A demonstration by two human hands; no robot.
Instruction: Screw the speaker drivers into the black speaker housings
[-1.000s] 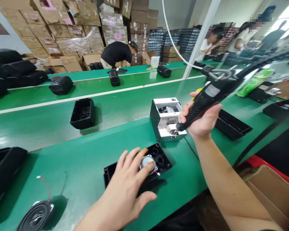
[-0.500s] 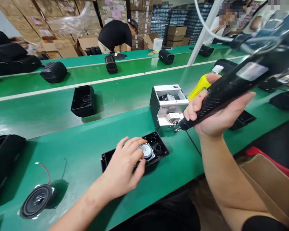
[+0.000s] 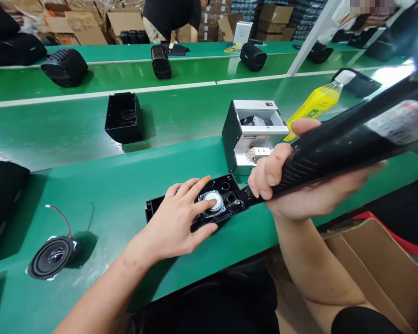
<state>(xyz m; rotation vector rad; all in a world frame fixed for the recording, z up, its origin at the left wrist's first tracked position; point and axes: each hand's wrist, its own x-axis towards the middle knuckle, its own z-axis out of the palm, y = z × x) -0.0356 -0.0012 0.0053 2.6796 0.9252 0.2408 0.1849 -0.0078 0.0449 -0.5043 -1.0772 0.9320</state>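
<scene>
My right hand is wrapped round a black electric screwdriver, which slants down to the left. Its tip is over the right part of a black speaker housing; whether it touches is unclear. My left hand lies with spread fingers across that housing, one fingertip on the silver back of a speaker driver seated in it. The hand hides the housing's left part. A loose speaker driver with a red wire lies cone up at the left.
Behind the housing stands a silver and black screw feeder, with a yellow bottle beside it. An open black case sits on the green conveyor. Across it, a person in black bends over. A cardboard box is at lower right.
My right hand has brought the screwdriver from beside the screw feeder down to the housing. My left index finger now rests on the seated driver. The view has tilted downward.
</scene>
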